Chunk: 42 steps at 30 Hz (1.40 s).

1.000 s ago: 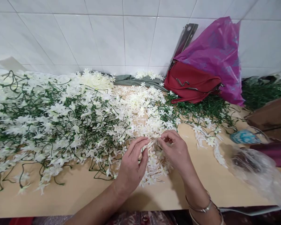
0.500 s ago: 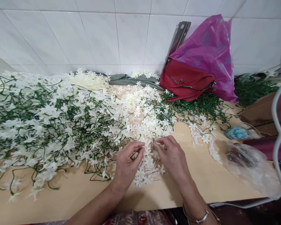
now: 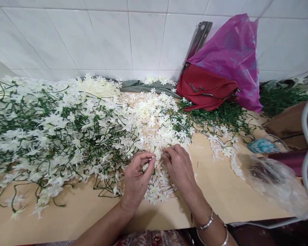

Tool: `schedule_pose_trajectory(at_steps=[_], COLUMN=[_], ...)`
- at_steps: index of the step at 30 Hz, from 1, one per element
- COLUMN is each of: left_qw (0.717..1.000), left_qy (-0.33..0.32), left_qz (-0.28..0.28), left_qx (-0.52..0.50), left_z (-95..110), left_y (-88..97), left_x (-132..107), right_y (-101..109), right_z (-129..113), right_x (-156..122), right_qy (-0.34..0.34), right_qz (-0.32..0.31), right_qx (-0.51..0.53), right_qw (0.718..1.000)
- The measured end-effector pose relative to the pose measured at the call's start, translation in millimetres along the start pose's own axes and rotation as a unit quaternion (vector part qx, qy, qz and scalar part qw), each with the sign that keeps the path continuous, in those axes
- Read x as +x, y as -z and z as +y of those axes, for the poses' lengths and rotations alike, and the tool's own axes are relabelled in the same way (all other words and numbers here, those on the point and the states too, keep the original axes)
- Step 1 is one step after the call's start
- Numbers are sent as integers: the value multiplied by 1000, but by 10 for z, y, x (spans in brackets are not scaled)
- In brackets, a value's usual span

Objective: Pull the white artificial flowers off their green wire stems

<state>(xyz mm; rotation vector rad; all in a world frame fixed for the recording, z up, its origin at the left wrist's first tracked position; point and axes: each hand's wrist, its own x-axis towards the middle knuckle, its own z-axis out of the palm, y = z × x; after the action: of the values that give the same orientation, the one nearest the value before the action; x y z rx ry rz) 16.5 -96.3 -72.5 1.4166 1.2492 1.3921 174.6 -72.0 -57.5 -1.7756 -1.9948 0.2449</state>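
The left hand (image 3: 137,176) and right hand (image 3: 180,166) are close together over the small white flowers (image 3: 154,193) on the surface (image 3: 218,194), each grip pinched narrow, though I cannot tell if anything is in it, and a red bag (image 3: 205,87) sits farther back, on the right.

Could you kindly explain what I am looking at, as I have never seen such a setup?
There is no machine: these are a person's bare left hand and right hand, seen from a camera worn on the head. On the table lie loose white flowers, with a heap of stemmed flowers to the left. A red bag and a purple plastic bag sit near the tiled wall. Both hands are curled over the flowers; what, if anything, they pinch is too small to tell.
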Motion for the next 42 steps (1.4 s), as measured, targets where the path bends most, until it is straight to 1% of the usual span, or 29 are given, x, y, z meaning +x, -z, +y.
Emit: schedule_pose_trajectory(at_steps=[3,6,8,10,11,14,17,21,23,26,28,30,33,34,37,39,42], left_qw=[1000,999,997,993,990,985,987,992,996,999,999,998,993,993,993,994,994], left_qy=[1,37,64,85,94,106,107,101,85,47,13,-31,-79,-82,-62,-52,-46], left_qz=[9,17,20,22,20,13,14,19,17,3,-7,-16,-23,-23,-23,-31,-49], left_qx=[-1,-16,-46,-84,-102,-132,-120,-66,-37,3,32,59,82,86,96,96,86], left_z=[-16,-42,-53,-53,-48,-34,-45,-94,-103,-66,-14,41,84,84,56,42,62], left_y=[5,8,6,0,-4,-20,-25,-3,13,31,37,39,40,42,50,57,60], left_x=[-2,3,12,25,31,43,40,24,17,9,9,16,31,34,33,27,22], right_y=[-50,-45,3,76,115,202,212,144,104,56,37,30,34,38,50,51,42], right_z=[3,12,5,-20,-39,-117,-200,-284,-303,-299,-282,-265,-251,-251,-262,-269,-259], right_x=[38,20,-18,-68,-95,-162,-193,-177,-157,-130,-119,-115,-117,-118,-128,-141,-164], right_qy=[9,21,12,-14,-31,-75,-99,-136,-164,-201,-212,-217,-212,-207,-190,-170,-124], right_qz=[13,53,95,123,122,80,36,-8,-11,-9,-14,-22,-19,-11,15,25,33], right_qx=[-2,32,88,177,226,338,404,459,473,509,534,546,547,547,536,514,465], right_qw=[1000,998,991,976,966,935,909,878,866,837,818,809,809,811,822,840,876])
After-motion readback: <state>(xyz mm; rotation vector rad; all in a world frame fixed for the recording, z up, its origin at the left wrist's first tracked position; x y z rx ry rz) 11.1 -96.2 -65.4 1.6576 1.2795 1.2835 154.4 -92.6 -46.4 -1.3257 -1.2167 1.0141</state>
